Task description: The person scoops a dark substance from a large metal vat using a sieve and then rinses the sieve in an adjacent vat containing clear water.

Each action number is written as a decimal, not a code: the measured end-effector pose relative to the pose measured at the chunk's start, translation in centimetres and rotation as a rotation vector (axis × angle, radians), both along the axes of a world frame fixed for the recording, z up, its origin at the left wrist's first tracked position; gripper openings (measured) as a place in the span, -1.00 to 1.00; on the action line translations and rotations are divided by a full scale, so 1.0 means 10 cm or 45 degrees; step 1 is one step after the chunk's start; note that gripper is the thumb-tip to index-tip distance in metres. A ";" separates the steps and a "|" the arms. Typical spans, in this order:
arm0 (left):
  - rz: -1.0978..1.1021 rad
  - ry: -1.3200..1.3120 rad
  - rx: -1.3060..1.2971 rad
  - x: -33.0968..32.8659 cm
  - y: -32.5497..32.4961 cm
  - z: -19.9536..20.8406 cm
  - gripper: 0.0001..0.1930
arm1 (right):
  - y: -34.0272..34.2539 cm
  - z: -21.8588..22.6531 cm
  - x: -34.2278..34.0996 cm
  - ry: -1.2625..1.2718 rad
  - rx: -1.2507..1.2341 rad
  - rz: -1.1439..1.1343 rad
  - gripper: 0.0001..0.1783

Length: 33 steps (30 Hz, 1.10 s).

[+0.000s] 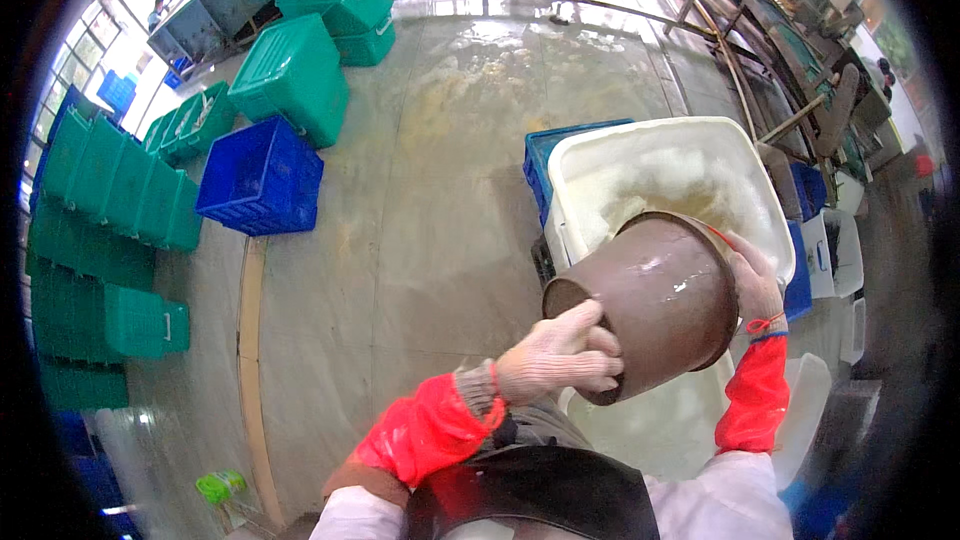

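Observation:
I hold a brown plastic bucket point(655, 295) tipped over a large white tub point(590, 155), its mouth turned toward the tub's inside. My left hand point(560, 355), in a knitted white glove, grips the bucket's bottom rim. My right hand point(755, 280), also gloved, holds the bucket's upper rim on the far side. Both forearms wear red sleeve covers. The tub holds white, frothy or crushed material point(670, 175). What comes out of the bucket is hidden by its wall.
A blue crate point(545, 155) stands behind the tub's left side. On the wet concrete floor point(430, 210) to the left sit a blue crate point(262, 178) and several green lidded crates point(295, 75). Metal racks point(760, 20) line the right side. White containers point(825, 255) stand at right.

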<state>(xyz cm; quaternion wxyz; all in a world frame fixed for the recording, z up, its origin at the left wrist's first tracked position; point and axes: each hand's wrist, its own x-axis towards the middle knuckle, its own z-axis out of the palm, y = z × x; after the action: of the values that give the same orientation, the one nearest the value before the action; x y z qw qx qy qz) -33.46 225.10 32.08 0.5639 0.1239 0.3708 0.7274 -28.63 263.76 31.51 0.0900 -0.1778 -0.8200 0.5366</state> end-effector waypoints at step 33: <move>2.533 -0.543 -0.975 4.83 -3.35 -2.00 -0.49 | -6.67 0.21 1.92 -0.743 0.222 2.341 -0.46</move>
<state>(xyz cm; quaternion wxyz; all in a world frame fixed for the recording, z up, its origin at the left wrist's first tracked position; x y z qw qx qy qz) 14.83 191.62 12.06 -0.2241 -0.5449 0.4018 0.7010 -9.41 197.10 33.64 -0.5592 0.4142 -0.6656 0.2696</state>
